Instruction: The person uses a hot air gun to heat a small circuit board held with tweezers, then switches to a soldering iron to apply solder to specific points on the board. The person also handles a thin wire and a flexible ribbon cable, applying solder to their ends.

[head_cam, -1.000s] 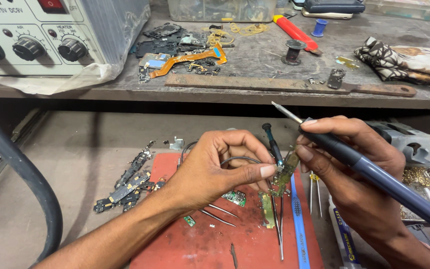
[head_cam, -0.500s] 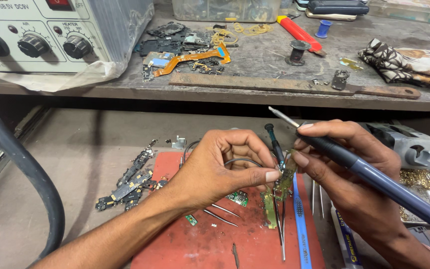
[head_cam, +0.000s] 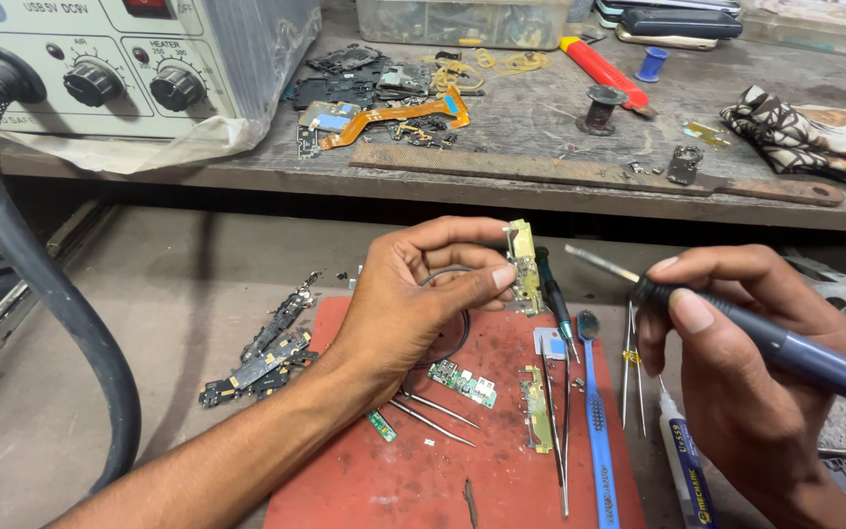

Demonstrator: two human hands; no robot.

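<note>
Your left hand (head_cam: pixel 413 304) pinches one small yellowish circuit board (head_cam: pixel 522 264) between thumb and fingers (head_cam: pixel 462 233), holding it upright above the red mat (head_cam: pixel 394 470). Your right hand (head_cam: pixel 736 343) has its fingers closed around one blue-handled soldering iron (head_cam: pixel 785 343), its metal tip just right of the board, not touching; the handle runs out of view at the right edge. On the mat lie two more small boards (head_cam: pixel 462 382), tweezers (head_cam: pixel 433 411) and one blue toothbrush (head_cam: pixel 594 411). At the far left of the tabletop stands one rework station (head_cam: pixel 100 69), cut off at the top.
</note>
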